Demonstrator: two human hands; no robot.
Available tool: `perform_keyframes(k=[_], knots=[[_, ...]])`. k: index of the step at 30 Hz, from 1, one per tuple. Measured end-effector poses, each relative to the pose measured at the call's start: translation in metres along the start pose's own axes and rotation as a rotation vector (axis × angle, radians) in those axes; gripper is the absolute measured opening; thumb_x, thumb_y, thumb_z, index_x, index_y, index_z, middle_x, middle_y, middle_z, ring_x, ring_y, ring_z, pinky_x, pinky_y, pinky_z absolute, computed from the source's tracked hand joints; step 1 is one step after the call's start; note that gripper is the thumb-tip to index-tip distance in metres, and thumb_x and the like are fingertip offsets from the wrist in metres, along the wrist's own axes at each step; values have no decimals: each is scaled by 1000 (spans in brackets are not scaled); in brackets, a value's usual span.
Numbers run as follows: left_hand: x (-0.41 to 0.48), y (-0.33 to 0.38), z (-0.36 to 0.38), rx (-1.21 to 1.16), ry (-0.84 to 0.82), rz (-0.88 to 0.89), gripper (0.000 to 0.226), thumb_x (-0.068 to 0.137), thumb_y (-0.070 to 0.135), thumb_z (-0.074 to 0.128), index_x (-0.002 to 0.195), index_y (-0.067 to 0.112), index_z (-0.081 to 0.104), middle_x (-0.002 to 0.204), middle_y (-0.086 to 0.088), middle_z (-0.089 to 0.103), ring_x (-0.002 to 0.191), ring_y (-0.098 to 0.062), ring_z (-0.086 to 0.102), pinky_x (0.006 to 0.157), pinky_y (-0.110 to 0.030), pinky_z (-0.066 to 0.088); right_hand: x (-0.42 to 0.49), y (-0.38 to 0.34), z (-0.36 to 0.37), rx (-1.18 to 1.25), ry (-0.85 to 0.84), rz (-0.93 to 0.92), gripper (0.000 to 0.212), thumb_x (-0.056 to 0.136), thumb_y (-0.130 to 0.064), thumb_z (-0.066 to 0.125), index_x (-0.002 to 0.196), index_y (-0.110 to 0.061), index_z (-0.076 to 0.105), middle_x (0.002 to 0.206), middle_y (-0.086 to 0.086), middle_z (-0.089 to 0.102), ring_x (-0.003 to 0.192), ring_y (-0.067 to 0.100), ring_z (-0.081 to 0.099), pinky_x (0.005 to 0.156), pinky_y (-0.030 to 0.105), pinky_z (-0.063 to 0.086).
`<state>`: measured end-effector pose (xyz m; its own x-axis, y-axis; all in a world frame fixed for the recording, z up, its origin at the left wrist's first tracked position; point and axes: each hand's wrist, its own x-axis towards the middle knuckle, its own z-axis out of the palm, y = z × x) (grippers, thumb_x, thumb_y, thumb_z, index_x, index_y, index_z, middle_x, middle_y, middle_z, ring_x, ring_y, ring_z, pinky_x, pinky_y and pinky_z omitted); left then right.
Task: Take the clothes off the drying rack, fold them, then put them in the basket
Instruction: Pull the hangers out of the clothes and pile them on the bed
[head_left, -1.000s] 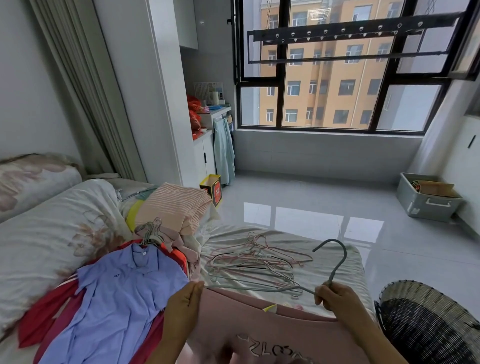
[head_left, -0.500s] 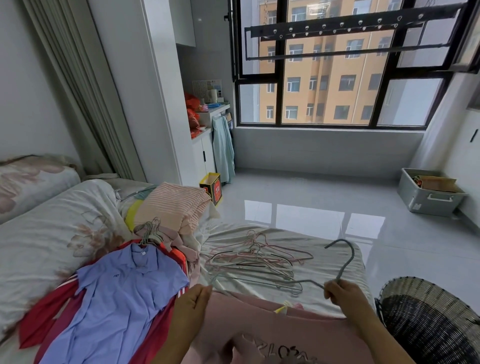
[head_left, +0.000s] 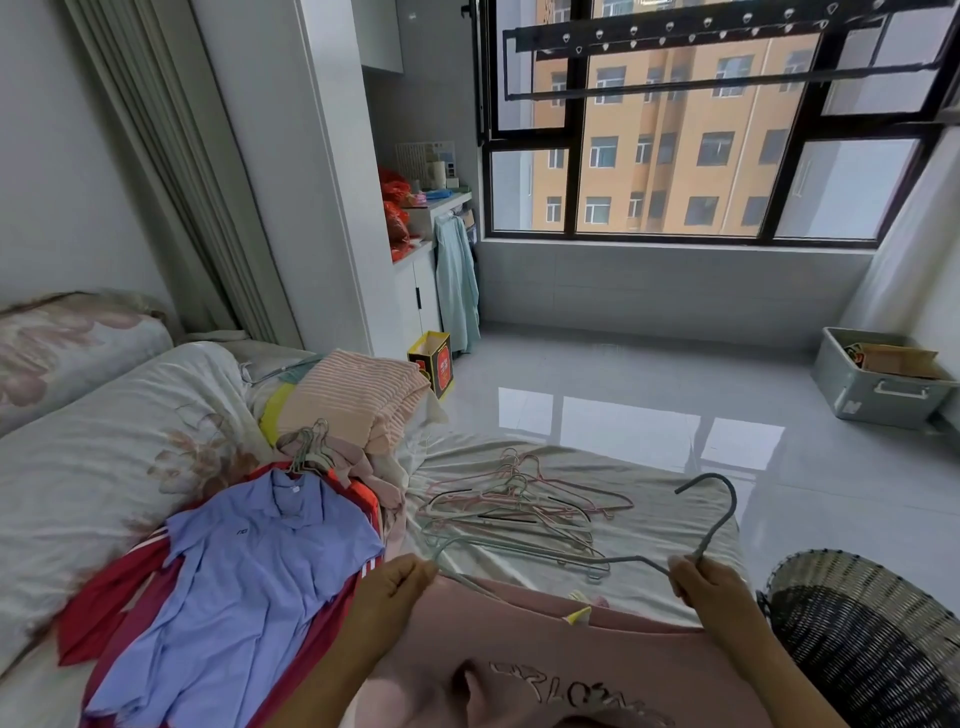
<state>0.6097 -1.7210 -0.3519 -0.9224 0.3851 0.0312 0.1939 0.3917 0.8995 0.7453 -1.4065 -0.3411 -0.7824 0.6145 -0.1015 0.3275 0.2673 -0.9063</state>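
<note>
A pink garment (head_left: 519, 654) with lettering lies on the bed right in front of me. My right hand (head_left: 709, 584) grips a grey hanger (head_left: 719, 522) just below its hook. The hanger's left arm runs to my left hand (head_left: 392, 592), which pinches the garment's shoulder there. A blue shirt (head_left: 249, 571) on a hanger lies over red clothes (head_left: 104, 592) at the left. Several bare hangers (head_left: 514, 506) lie piled on the sheet. A dark wicker basket (head_left: 872, 639) stands at the lower right. The drying rack (head_left: 675, 36) hangs bare before the window.
Folded striped pink cloth (head_left: 358, 400) sits on the bed's far side beside a floral quilt (head_left: 104, 441). A grey storage box (head_left: 878, 376) stands by the right wall, a yellow-red bag (head_left: 434, 364) by the white cabinet (head_left: 415, 296). Glossy tiled floor (head_left: 623, 395) stretches to the window.
My right hand has pulled the grey hanger to the right, so more of it shows outside the pink garment's neck. My left hand stays on the shoulder.
</note>
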Motion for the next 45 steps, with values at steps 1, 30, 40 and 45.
perform_keyframes(k=[1,30,40,45], knots=[[-3,5,2,-69,-19,-24,34,81,42,61,56,24,48,57,8,45,56,0,39,59,-19,32,0,2,0,10,4,19,47,94,-11,51,47,-14,44,42,-4,40,51,18,35,60,32,25],[33,-9,-29,-763,-340,-390,57,48,38,90,82,-3,70,76,-20,68,66,-23,64,58,-30,53,-9,-47,63,-283,66,271,30,58,-35,30,52,-7,41,53,8,42,53,18,35,51,31,25],[87,-10,-65,-263,-430,-67,30,86,16,63,57,25,64,57,8,61,59,-1,54,56,-11,41,1,-38,75,-306,180,282,46,91,-11,47,48,-15,31,49,5,33,51,19,30,52,34,16],[95,-26,-47,-676,-418,-210,57,41,49,89,76,7,74,78,-13,69,70,-18,63,60,-23,52,-1,-7,83,-345,168,403,53,92,-25,44,40,-18,50,55,7,50,67,26,55,60,34,35]])
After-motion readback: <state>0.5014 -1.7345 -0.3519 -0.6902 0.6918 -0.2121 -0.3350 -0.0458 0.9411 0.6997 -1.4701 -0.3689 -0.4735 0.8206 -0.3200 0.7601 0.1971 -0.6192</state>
